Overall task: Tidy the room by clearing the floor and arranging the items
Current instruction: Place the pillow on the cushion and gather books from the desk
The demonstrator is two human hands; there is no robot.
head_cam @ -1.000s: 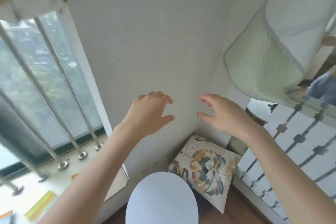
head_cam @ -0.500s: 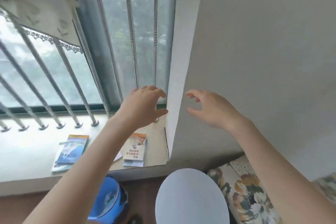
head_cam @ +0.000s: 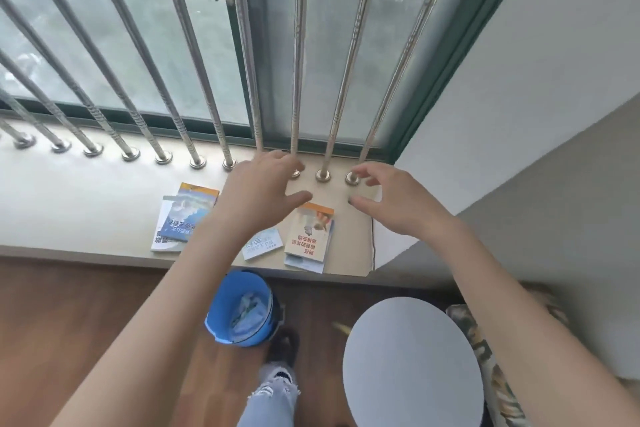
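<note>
Windowsill (head_cam: pixel 86 201): pale, set below metal window bars (head_cam: pixel 298 45).
- Stack of blue-covered books (head_cam: pixel 183 218), at left.
- Small pale booklet (head_cam: pixel 263 243), partly under the left forearm.
- Orange-topped book (head_cam: pixel 310 236), lying on another, just right of the booklet.

Left hand (head_cam: pixel 258 194), right hand (head_cam: pixel 391 204): both hover over the sill, fingers loosely bent, holding nothing.

Wooden floor (head_cam: pixel 86 322):
- Blue bucket (head_cam: pixel 242 308), crumpled contents, below the sill.
- Round white top (head_cam: pixel 412 364), to the bucket's right.
- Patterned cushion (head_cam: pixel 485 350), beside it at the wall.
</note>
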